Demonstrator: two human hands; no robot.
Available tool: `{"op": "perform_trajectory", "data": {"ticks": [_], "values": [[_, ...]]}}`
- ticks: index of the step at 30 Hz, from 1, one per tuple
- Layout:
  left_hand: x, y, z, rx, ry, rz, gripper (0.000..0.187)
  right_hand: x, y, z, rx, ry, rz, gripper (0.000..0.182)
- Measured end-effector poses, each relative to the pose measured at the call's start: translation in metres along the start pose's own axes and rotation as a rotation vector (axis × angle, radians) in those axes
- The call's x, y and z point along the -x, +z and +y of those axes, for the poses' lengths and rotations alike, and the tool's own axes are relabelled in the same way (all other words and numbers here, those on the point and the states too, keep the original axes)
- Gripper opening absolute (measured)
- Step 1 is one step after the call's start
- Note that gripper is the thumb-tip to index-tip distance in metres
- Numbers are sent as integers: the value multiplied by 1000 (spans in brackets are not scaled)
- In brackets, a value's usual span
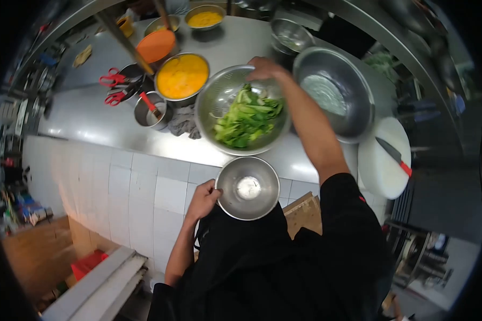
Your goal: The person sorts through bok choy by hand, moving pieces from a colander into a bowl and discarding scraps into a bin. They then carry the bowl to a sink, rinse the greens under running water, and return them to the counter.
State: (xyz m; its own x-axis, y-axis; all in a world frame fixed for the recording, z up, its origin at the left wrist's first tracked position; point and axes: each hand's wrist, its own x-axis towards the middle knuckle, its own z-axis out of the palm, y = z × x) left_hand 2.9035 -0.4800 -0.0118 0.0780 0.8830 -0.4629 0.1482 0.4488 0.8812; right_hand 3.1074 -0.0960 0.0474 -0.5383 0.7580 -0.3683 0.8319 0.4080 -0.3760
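My left hand point(203, 199) grips the left rim of a metal mixing bowl point(227, 195), thumb over the edge. A small pale patch shows at the bottom of that bowl, which I hold in front of my body, just off the counter's near edge. My right hand point(266, 69) reaches to the far rim of a large metal colander point(206, 107), its fingers bent over the edge. Cut leafy greens point(246, 119) lie heaped inside the colander. The right fingertips are partly hidden.
Right of the colander stands a big metal basin point(361, 80). A knife point(393, 155) lies on a round white cutting board point(383, 182). To the left are a bowl of yellow liquid point(182, 77), red-handled scissors point(112, 78), a small pot point(146, 115) with a brush, and a grey cloth point(185, 123).
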Motion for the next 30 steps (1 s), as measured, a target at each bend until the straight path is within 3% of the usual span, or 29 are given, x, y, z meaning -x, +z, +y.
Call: {"op": "perform_trajectory", "data": {"ticks": [4,6,8,10,11,13,16,18,20,22,24,26,28,30], "values": [[-10,52,-5,44,24,-180,9,37,40,18,-26,263,177,41],[-14,81,0,82,54,-226,11,62,62,27,-146,226,563,41],[-16,111,3,205,-7,-245,13,119,49,-4,-146,316,612,39],[-28,132,3,329,-49,-243,15,174,40,-23,-425,205,896,38],[-33,140,-4,393,-76,-250,15,194,45,-17,-425,205,902,38],[-34,157,2,451,-101,-227,16,229,64,6,-655,406,494,42],[-49,180,11,555,-119,-235,12,242,94,40,-733,267,565,45],[-56,197,14,534,-103,-247,17,251,84,46,-753,316,572,47],[-41,209,26,504,-25,-396,30,250,84,60,-520,388,677,47],[-6,212,22,688,-133,-713,37,258,90,67,-230,317,812,44],[27,212,9,940,-402,-1046,40,261,84,53,-179,231,886,42],[33,222,-37,976,-466,-1078,42,257,64,33,-144,176,956,41],[22,223,-42,1044,-358,-814,39,250,41,-12,-519,-120,628,37],[1,222,-72,903,-433,-630,37,218,27,-42,-524,-144,353,37]]}}
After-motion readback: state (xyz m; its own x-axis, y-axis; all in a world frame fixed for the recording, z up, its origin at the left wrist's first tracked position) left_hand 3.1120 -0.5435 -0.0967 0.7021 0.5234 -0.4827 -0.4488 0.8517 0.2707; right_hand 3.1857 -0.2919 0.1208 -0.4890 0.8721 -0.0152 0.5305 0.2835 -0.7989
